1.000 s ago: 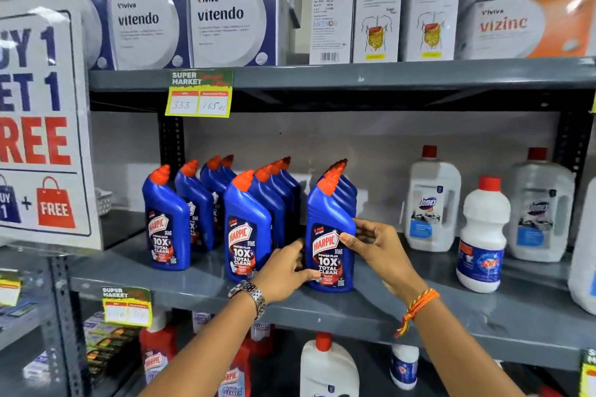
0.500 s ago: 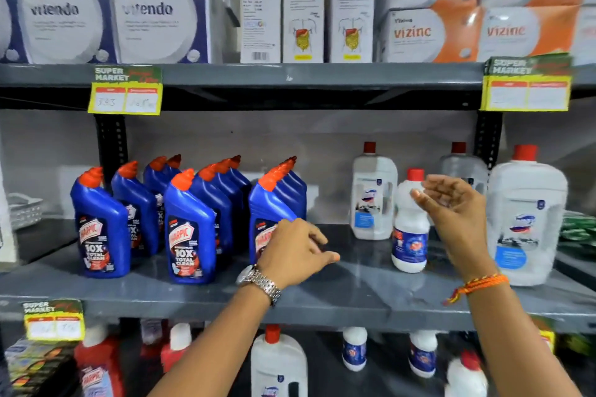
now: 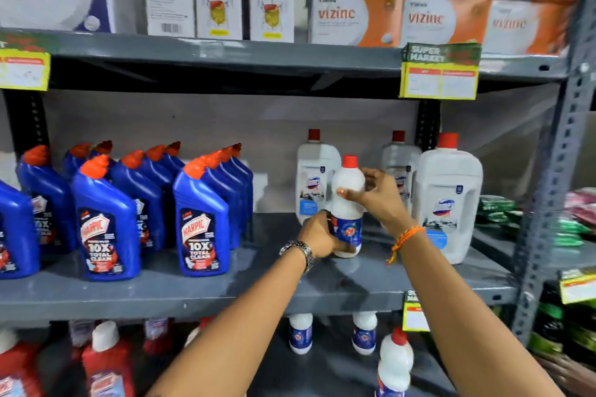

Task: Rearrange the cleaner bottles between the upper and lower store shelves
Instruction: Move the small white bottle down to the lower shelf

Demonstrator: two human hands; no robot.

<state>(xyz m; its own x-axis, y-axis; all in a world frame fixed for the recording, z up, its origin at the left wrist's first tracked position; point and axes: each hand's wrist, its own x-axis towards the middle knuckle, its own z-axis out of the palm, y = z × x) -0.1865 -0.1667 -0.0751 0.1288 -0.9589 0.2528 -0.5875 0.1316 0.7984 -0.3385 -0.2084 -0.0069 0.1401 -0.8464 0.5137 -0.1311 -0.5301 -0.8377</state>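
Both your hands are on the small white bottle point(image 3: 347, 203) with the red cap, which stands upright on the grey metal shelf point(image 3: 193, 293), right of the blue Harpic bottles point(image 3: 203, 222) and just in front of the taller white jugs point(image 3: 448, 200). Your left hand point(image 3: 317, 235) is wrapped around the bottle's lower body at the blue label, grip clamped on it. Your right hand point(image 3: 379, 195) rests on the bottle's shoulder from the right, thumb across the front, fingers curled behind; that grip looks looser, more a steadying hold. The bottle's long axis runs straight up, so the lift looks like a plain vertical pull toward you, then down to the lower shelf point(image 3: 329, 364), where matching small white bottles point(image 3: 300, 333) already stand directly below. The plastic is smooth, glossy and waisted, so it could slip; the blue bottles are angular with bent necks.
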